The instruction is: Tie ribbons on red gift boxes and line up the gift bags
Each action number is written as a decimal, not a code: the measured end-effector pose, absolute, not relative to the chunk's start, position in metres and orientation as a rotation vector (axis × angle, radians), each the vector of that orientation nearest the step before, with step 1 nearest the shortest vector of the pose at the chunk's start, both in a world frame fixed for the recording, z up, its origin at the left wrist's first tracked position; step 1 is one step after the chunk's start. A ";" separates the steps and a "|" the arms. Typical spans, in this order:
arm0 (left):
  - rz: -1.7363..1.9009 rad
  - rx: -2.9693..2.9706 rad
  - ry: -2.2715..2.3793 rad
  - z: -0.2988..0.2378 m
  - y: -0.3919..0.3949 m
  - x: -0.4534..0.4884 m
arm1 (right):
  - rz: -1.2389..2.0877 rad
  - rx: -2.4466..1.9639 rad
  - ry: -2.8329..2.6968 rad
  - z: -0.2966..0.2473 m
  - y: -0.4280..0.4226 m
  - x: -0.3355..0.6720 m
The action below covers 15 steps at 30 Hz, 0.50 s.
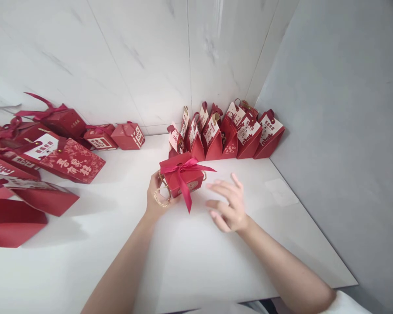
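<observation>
A small red gift box (186, 179) with a bright red ribbon bow (183, 166) on its lid is held above the white table. My left hand (154, 196) is closed around the box's left side and underside, its fingers partly hidden behind it. A twisted gold cord handle (162, 203) loops down over that hand. Just right of the box, apart from it, my right hand (228, 203) is open with fingers spread and nothing in them.
Red triangular gift boxes (212, 141) with white tags stand in rows against the tiled wall. Many more red boxes (68, 159) crowd the left side, some lying down. A smaller red box (127, 136) sits between both groups. The grey wall (340, 131) bounds the white table (183, 266) on the right.
</observation>
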<state>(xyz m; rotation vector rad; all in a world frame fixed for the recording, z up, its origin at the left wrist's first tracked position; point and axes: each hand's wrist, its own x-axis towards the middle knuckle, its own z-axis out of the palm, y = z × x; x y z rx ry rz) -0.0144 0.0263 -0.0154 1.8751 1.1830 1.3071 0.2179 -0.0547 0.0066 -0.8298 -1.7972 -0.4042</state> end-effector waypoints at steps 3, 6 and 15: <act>1.328 1.951 1.232 -0.017 0.026 -0.017 | -0.438 -1.133 -1.719 0.005 -0.046 0.226; 1.349 1.982 1.283 -0.016 0.025 -0.016 | -0.367 -1.237 -1.804 0.004 -0.039 0.231; 1.421 1.909 1.309 -0.013 0.022 -0.012 | -0.346 -0.919 -1.937 0.001 -0.049 0.225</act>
